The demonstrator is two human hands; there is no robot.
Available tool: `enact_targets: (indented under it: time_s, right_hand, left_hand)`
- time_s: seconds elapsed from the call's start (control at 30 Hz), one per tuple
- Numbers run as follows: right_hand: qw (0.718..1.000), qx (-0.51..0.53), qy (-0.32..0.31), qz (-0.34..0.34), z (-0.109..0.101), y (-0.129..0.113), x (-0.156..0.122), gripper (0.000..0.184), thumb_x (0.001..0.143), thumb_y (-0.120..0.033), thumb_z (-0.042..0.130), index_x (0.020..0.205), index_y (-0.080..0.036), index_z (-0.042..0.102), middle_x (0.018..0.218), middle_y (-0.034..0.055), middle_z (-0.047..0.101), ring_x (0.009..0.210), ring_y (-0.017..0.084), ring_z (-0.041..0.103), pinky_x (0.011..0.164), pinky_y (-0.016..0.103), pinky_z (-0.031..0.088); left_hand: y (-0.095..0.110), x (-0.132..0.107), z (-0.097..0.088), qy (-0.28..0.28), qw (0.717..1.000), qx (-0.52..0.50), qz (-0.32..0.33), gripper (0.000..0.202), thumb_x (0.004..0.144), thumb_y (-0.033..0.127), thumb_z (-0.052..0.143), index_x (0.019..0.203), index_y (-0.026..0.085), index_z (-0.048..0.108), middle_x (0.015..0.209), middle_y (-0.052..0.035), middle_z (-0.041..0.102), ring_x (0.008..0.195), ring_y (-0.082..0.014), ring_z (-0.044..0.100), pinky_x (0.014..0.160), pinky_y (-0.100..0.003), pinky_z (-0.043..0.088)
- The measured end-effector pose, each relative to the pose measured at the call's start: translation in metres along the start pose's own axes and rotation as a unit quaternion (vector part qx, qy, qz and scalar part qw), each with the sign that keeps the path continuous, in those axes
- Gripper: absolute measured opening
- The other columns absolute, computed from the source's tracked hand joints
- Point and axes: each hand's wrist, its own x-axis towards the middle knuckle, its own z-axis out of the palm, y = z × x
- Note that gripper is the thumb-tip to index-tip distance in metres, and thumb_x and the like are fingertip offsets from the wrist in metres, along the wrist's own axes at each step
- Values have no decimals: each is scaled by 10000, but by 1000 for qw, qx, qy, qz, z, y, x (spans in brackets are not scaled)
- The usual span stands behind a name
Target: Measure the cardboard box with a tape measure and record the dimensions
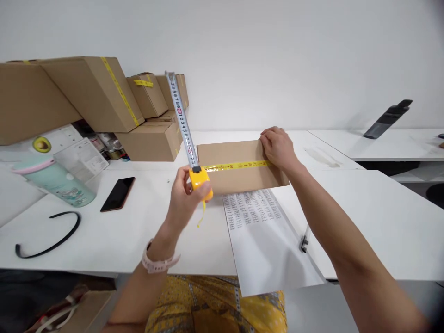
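Note:
In my left hand point(185, 196) is a yellow tape measure point(201, 181), its metal blade point(183, 122) drawn out and pointing up and away. A short yellow strap hangs below its case. The case is close to the left end of a flat cardboard box point(236, 181) sealed with yellow printed tape; whether they touch I cannot tell. My right hand point(277, 145) grips the box at its far right corner, fingers curled over the edge. Under the box's near side lies a sheet of paper point(267, 249) with rows of handwritten marks, reaching over the table's front edge.
Several cardboard boxes point(86, 92) are stacked at the back left. In front of them are a mint tumbler point(65, 185), a phone point(118, 194) and a black curved band point(72, 231). A pen point(304, 243) lies on the paper's right side. A dark bottle point(388, 119) is at far right.

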Motion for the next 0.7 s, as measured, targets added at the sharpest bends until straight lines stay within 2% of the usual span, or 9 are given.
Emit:
enact_targets:
  time_s: [0.07,0.17,0.3,0.47,0.6,0.7]
  right_hand:
    - [1000,-27,-5,8,12,-5,5,346,1031,-338,319,824,-239,578,1031,155,694,1009,322,562,960,502,412]
    - [998,-54,-2,26,22,-11,10,362,1036,-410,342,804,-243,564,962,154,709,997,339,541,956,526,378]
    - [997,-56,-26,41,22,-17,12,337,1032,-396,346,872,-233,595,1031,164,730,1048,366,536,955,538,342]
    - [999,-14,-31,17,19,-15,11,303,1010,-278,338,1133,-239,613,1090,119,739,1036,328,576,960,495,340]
    - [1000,-8,-15,-19,21,-11,10,407,1006,-235,325,1293,-288,608,1043,77,735,992,306,567,922,466,346]
    - [999,-31,-18,-37,22,-9,9,462,1022,-250,324,1344,-331,646,1014,85,712,964,303,549,895,464,346]
  left_hand:
    - [-7,-23,15,-38,999,-2,-10,603,727,484,849,1174,255,515,1091,-37,655,791,-167,671,632,-288,588]
    - [-21,-52,41,-134,987,-32,-80,617,748,449,857,1232,268,520,1017,-28,659,839,-176,679,684,-279,583]
    - [-39,-60,65,-183,966,-99,-156,562,735,418,863,1160,242,540,889,5,620,743,-130,611,619,-242,541]
    - [-51,-55,67,-208,951,-127,-191,567,737,441,872,1137,225,534,906,1,617,739,-125,617,606,-246,557]
    - [-55,-58,60,-221,945,-139,-197,592,735,474,877,1125,219,511,916,0,614,740,-119,608,644,-269,584]
    - [-58,-62,56,-223,944,-142,-200,600,745,476,876,1131,218,498,926,-6,608,740,-113,585,665,-281,588]
